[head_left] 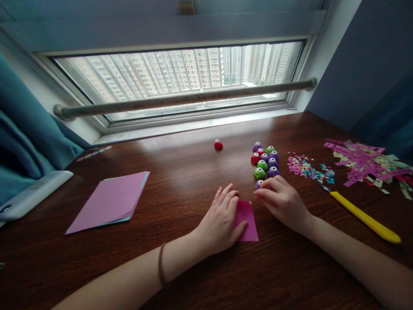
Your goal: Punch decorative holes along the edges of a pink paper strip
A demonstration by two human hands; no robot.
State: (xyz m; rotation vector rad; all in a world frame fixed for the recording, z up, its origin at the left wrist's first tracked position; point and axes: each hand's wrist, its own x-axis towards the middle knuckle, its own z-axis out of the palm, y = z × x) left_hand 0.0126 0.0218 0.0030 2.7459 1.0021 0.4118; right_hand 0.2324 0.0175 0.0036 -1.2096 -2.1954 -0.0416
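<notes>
My left hand (219, 219) lies spread on the table, its thumb and palm edge resting over a small magenta sheet of paper (249, 224) and covering the sheet's left side. A tiny pale bit sits at the paper's top edge. Just right of the sheet, my right hand (285, 202) is closed, with thumb and fingertips pinched at a purple craft punch (259, 184); the fingers partly hide it. Beyond that hand several small craft punches (262, 165) in purple, green and red stand grouped together. A single red punch (218, 145) stands apart, farther back.
Punched paper confetti (303, 167) lies right of the punches, near a yellow-handled knife (364, 216). Punched paper strips (368, 161) are heaped at far right. Stacked coloured paper (109, 198) and a white object (38, 193) lie left. A rail (187, 100) crosses the window.
</notes>
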